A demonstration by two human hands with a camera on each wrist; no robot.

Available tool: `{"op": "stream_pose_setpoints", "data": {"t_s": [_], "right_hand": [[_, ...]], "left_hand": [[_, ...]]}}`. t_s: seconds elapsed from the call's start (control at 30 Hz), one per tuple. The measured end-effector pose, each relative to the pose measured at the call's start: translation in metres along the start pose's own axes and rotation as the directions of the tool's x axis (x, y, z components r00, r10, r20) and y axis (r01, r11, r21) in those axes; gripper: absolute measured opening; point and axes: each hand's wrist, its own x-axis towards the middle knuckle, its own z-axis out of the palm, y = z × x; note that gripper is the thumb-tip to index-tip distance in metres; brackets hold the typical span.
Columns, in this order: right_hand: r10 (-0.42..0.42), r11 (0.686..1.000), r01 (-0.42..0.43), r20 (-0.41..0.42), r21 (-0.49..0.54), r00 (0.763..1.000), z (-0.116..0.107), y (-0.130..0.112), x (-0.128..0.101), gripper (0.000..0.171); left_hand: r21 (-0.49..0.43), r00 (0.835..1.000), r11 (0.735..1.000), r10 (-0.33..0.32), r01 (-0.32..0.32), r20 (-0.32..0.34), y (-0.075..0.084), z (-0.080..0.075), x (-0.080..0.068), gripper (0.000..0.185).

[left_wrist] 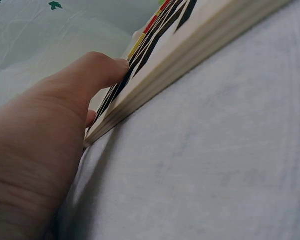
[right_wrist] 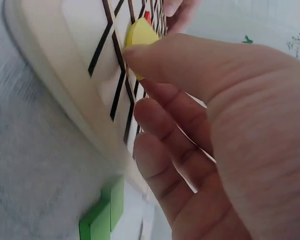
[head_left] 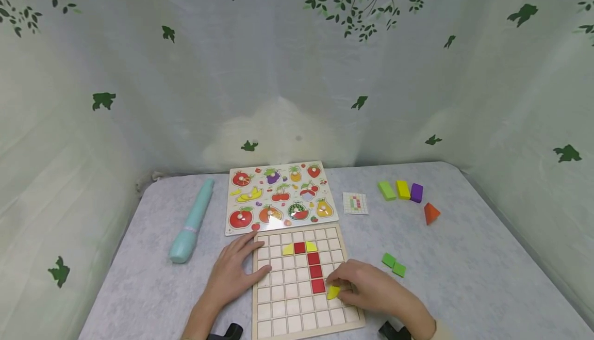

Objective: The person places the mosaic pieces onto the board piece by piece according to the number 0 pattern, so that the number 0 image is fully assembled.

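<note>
Pinching yellow piece (head_left: pixel 333 292) in right hand (head_left: pixel 371 291) grip, over grid board (head_left: pixel 278 309); left hand (head_left: pixel 232 273) steadying board

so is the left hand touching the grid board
Touching. The left wrist view shows the left hand with a fingertip pressed on top of the grid board at its edge.

Yellow quarter-round tile (head_left: pixel 333 292) — pinched over the wooden grid board (head_left: pixel 283 309), beside red squares (head_left: pixel 316 272).

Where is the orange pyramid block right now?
In the head view the orange pyramid block sits on the table's right side, just below and right of the purple block, far from both hands.
</note>
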Motion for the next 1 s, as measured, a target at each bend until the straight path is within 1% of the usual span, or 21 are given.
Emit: {"op": "stream_pose_setpoints", "data": {"t_s": [0.2, 0.33, 0.47, 0.6, 0.73, 0.8, 0.9, 1.0], "right_hand": [[-0.121, 0.993, 0.121, -0.002, 0.004, 0.993, 0.008, -0.005, 0.005, 0.020], [-0.189, 0.981, 0.188, -0.020, -0.041, 0.982, 0.012, -0.008, 0.008, 0.020], [-0.217, 0.974, 0.216, -0.011, -0.070, 0.976, 0.014, -0.012, 0.010, 0.018], [-0.216, 0.973, 0.215, -0.003, -0.077, 0.976, 0.015, -0.015, 0.010, 0.017], [-0.212, 0.974, 0.208, -0.032, -0.088, 0.977, 0.012, -0.013, 0.008, 0.017], [-0.188, 0.980, 0.184, -0.044, -0.074, 0.981, 0.009, -0.011, 0.005, 0.017], [-0.129, 0.991, 0.126, -0.055, -0.047, 0.990, 0.002, -0.004, 0.000, 0.018], [-0.086, 0.995, 0.082, -0.084, -0.057, 0.993, -0.006, 0.005, -0.008, 0.019]], "left_hand": [[-0.008, 1.000, 1.000, -0.003, 0.003, 0.001, 0.000, 0.000, -0.001, 0.059], [-0.009, 1.000, 1.000, -0.004, 0.004, 0.003, 0.000, 0.000, 0.000, 0.059], [-0.003, 1.000, 1.000, -0.014, 0.014, 0.009, 0.001, 0.000, 0.000, 0.059], [-0.004, 1.000, 1.000, -0.014, 0.014, 0.010, 0.001, 0.000, 0.000, 0.059], [-0.011, 1.000, 1.000, -0.003, 0.003, -0.004, 0.001, 0.000, -0.001, 0.059], [-0.012, 1.000, 1.000, 0.000, 0.000, -0.009, 0.000, -0.001, -0.001, 0.059], [-0.009, 1.000, 1.000, 0.001, -0.001, -0.006, 0.000, 0.000, -0.001, 0.059], [-0.005, 1.000, 1.000, 0.001, -0.001, -0.002, -0.001, 0.000, 0.000, 0.059]]}}
